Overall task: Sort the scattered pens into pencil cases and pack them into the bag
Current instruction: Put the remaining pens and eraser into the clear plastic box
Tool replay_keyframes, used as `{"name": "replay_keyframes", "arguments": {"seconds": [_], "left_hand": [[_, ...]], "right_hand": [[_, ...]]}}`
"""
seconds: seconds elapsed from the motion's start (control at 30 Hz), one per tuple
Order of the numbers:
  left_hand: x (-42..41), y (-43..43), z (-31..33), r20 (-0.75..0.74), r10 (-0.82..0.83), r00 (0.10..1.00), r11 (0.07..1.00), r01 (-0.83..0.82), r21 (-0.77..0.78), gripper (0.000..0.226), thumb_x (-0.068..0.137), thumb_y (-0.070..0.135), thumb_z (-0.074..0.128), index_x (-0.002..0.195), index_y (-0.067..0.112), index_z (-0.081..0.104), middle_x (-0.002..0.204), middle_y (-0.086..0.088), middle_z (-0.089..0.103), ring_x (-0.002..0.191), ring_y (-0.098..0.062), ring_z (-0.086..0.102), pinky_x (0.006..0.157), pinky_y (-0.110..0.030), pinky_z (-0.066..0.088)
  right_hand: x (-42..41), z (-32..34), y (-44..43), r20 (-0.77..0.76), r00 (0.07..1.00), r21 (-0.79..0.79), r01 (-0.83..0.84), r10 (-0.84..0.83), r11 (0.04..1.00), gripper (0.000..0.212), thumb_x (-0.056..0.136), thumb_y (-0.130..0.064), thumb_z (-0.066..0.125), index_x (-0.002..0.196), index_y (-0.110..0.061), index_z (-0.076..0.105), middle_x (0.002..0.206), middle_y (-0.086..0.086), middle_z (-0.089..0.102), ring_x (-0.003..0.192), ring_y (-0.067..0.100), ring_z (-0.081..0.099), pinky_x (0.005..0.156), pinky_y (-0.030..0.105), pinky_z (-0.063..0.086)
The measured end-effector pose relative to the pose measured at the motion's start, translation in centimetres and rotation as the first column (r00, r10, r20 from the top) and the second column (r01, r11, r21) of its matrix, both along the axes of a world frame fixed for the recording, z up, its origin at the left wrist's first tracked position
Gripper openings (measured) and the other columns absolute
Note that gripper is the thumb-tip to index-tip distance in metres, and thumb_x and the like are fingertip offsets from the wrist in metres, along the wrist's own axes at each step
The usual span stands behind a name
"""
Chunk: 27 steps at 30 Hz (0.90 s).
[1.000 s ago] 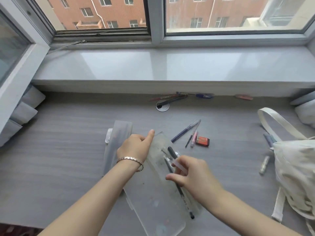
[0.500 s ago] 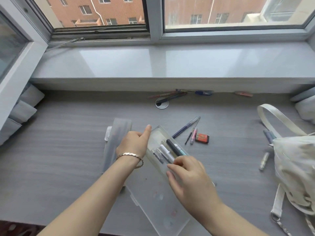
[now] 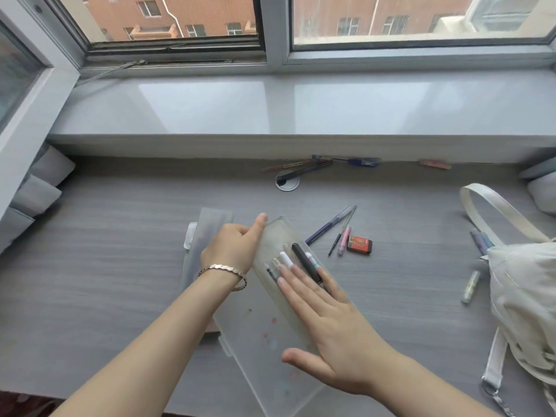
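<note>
Grey wood-grain bench (image 3: 90, 266) runs under a wide window sill (image 3: 270, 106). An open clear pencil case (image 3: 264, 335) lies at an angle in the middle. The left grip (image 3: 231, 251), with a bracelet (image 3: 222, 269) at the wrist, curls its fingers on the case's left rim, thumb pointing up along it. The right grip (image 3: 331, 332) lies flat with fingers straight and spread over the pens in the case, beside a black pen (image 3: 305, 260) and a white pen (image 3: 287, 260). A second clear case (image 3: 207, 230) sits just behind the left grip. Loose on the bench nearby are a blue pen (image 3: 328, 225), a pink pen (image 3: 343, 242) and a red eraser (image 3: 359, 245). More pens (image 3: 304, 168) lie against the sill. A pale bag (image 3: 523, 296) slumps at the right, with a small pen (image 3: 471, 285) just beside it.
</note>
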<state>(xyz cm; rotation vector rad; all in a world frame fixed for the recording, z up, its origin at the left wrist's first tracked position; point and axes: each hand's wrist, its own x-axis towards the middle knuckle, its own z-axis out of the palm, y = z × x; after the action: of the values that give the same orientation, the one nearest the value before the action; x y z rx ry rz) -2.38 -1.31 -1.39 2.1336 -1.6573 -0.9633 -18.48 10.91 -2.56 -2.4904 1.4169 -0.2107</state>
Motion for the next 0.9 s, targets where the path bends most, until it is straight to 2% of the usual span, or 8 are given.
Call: {"name": "replay_keyframes", "arguments": {"seconds": [0.2,0.37,0.43,0.5,0.63,0.77,0.83,0.9], "left_hand": [[-0.1,-0.1,-0.7,0.011,-0.012,1.000,1.000,0.011,0.025,0.063,0.083,0.064,0.041,0.046,0.017,0.022,0.050,-0.002,0.035,0.055,-0.024,0.052,0.060,-0.030,0.034],[0.0,-0.5,-0.9,0.039,-0.040,0.998,0.999,0.038,0.039,0.062,0.085,0.062,0.039,0.047,0.018,0.020,0.048,0.001,0.031,0.055,-0.022,0.050,0.059,-0.030,0.030],[-0.1,-0.7,-0.6,0.076,-0.072,0.995,0.997,0.069,0.037,0.061,0.086,0.061,0.038,0.047,0.017,0.021,0.048,0.001,0.032,0.054,-0.023,0.048,0.056,-0.029,0.028],[-0.3,-0.7,-0.1,0.135,-0.108,0.985,0.994,0.105,0.031,0.060,0.087,0.060,0.036,0.048,0.016,0.025,0.047,0.002,0.033,0.052,-0.022,0.044,0.053,-0.028,0.027],[-0.1,-0.8,0.0,0.198,-0.140,0.970,0.990,0.136,0.035,0.061,0.088,0.058,0.035,0.048,0.014,0.026,0.046,0.001,0.032,0.048,-0.018,0.038,0.050,-0.027,0.024],[0.4,-1.7,-0.2,0.143,-0.099,0.985,0.994,0.090,0.069,0.059,0.088,0.059,0.037,0.049,0.016,0.022,0.044,0.003,0.027,0.046,-0.019,0.034,0.050,-0.029,0.021],[0.5,-2.2,-0.4,0.111,-0.069,0.991,0.995,0.061,0.080,0.060,0.088,0.059,0.037,0.049,0.017,0.021,0.044,0.003,0.027,0.049,-0.022,0.037,0.053,-0.029,0.023],[0.6,-2.5,-0.6,0.097,-0.046,0.994,0.996,0.038,0.081,0.060,0.087,0.060,0.037,0.048,0.017,0.021,0.045,0.002,0.029,0.052,-0.023,0.042,0.055,-0.029,0.026]], "right_hand": [[-0.4,0.0,-0.2,0.021,0.999,0.011,0.049,-0.050,0.999,0.084,0.088,-0.068,0.015,0.144,-0.005,0.026,0.153,0.006,0.020,0.141,0.017,0.014,0.109,0.037,0.015],[-2.3,-0.5,-5.6,0.424,0.822,0.143,0.355,-0.381,0.924,0.056,0.094,-0.046,0.029,0.121,-0.006,0.058,0.130,0.005,0.055,0.124,0.017,0.044,0.109,0.030,0.026],[-3.7,-1.6,-9.2,0.316,0.808,0.099,0.494,-0.498,0.864,0.031,0.090,-0.017,0.044,0.110,-0.006,0.064,0.113,0.011,0.063,0.109,0.031,0.055,0.095,0.038,0.043],[-4.2,-2.5,-12.2,-0.004,0.877,0.115,0.477,-0.480,0.871,0.037,0.085,0.003,0.045,0.117,-0.009,0.058,0.117,0.012,0.055,0.109,0.033,0.049,0.085,0.037,0.041],[-3.3,-3.7,-14.5,-0.374,0.916,0.154,0.217,-0.146,0.964,0.030,0.075,-0.004,0.064,0.104,-0.007,0.058,0.111,0.014,0.051,0.102,0.029,0.054,0.072,0.033,0.045],[-3.8,-5.3,-15.3,-0.391,0.918,0.012,0.077,-0.066,0.997,0.046,0.007,-0.014,0.084,0.042,-0.018,0.054,0.046,0.001,0.051,0.030,0.016,0.051,0.033,0.010,0.025],[-4.5,-5.0,-15.6,-0.301,0.949,-0.067,0.076,-0.092,0.995,0.044,0.015,-0.008,0.082,0.047,-0.017,0.054,0.045,-0.001,0.050,0.028,0.018,0.047,0.035,0.010,0.010],[-4.9,-2.6,-15.0,-0.128,0.984,-0.165,0.103,-0.125,0.981,0.027,0.041,0.000,0.074,0.059,-0.012,0.057,0.057,0.002,0.058,0.036,0.023,0.051,0.032,0.015,0.019]]}}
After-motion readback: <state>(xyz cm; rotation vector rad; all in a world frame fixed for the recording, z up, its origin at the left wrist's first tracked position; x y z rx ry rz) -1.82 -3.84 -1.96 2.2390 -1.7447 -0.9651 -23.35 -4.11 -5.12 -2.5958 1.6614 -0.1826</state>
